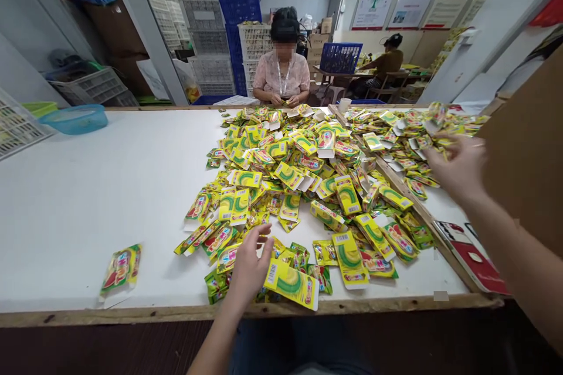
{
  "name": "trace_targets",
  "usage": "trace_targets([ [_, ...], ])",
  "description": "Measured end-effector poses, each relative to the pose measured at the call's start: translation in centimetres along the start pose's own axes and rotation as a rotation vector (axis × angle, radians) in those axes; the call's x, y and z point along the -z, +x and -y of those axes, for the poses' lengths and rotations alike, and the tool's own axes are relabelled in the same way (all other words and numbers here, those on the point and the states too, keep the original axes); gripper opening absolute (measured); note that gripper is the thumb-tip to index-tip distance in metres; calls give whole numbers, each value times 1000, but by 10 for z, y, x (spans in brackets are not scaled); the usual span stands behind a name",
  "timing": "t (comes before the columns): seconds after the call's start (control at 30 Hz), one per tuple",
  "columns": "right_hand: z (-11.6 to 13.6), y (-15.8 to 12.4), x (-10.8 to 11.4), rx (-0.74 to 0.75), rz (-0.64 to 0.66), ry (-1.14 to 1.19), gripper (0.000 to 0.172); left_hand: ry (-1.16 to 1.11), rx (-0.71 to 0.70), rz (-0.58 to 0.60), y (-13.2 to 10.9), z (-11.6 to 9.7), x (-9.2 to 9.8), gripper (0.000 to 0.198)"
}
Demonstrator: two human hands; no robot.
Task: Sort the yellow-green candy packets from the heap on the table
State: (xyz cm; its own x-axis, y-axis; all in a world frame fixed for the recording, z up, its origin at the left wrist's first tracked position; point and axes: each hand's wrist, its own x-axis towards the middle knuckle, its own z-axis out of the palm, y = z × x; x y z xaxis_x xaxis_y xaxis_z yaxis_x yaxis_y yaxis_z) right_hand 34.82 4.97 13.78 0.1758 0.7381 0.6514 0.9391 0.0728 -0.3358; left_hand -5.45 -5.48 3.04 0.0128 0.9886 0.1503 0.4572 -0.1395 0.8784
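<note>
My left hand point(249, 262) rests near the table's front edge with its fingers spread over small green and yellow sachets point(301, 258), beside a flat yellow carton point(292, 285); it holds nothing. My right hand point(457, 165) is raised at the right over the pile, fingers curled around something I cannot make out. A big heap of yellow cartons and sachets point(308, 176) covers the middle and right of the white table point(88, 199).
One sachet point(122, 268) lies alone at the front left. A wooden strip point(409, 199) crosses the pile diagonally. A red card point(475, 258) lies at the right edge. A person point(282, 73) works across the table; a blue basin point(74, 118) sits far left.
</note>
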Motion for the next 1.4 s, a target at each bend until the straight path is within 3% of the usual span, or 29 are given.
trace_targets([
  [0.03,17,-23,-6,-10,114,99,25,52,-18,-10,4,0,2,25],
  [0.13,77,-102,-34,193,866,350,17,262,-57,105,12,-4,-5,20],
  [0.23,113,-155,-57,295,1182,315,22,519,-79,360,20,-10,-25,22],
  [0.33,118,-174,-69,311,1119,85,31,719,-80,525,27,-16,-49,25],
  [0.4,115,-178,-73,334,1013,-19,39,785,-57,544,30,-19,-63,30],
  [0.53,118,-191,-78,377,971,-116,51,857,-10,519,31,-24,-79,36],
  [0.63,127,-201,-83,349,941,-97,54,873,9,509,33,-23,-81,36],
  [0.7,132,-202,-88,235,921,-6,42,861,4,518,36,-21,-80,33],
  [0.83,131,-189,-98,45,856,158,33,806,-37,514,44,-16,-74,22],
  [0.93,123,-174,-99,-50,780,273,25,751,-73,438,46,-13,-66,21],
  [1.03,121,-167,-91,-329,611,656,8,563,-241,131,40,-10,-57,14],
  [1.1,125,-166,-83,-557,503,957,17,406,-457,-155,32,-8,-53,15],
  [1.17,134,-167,-76,-728,505,1170,32,333,-696,-334,24,-6,-50,16],
  [1.27,150,-174,-71,-871,605,1371,40,335,-958,-371,13,-4,-51,19],
  [1.4,163,-188,-70,-997,550,1463,43,336,-1034,-261,3,0,-56,26],
])
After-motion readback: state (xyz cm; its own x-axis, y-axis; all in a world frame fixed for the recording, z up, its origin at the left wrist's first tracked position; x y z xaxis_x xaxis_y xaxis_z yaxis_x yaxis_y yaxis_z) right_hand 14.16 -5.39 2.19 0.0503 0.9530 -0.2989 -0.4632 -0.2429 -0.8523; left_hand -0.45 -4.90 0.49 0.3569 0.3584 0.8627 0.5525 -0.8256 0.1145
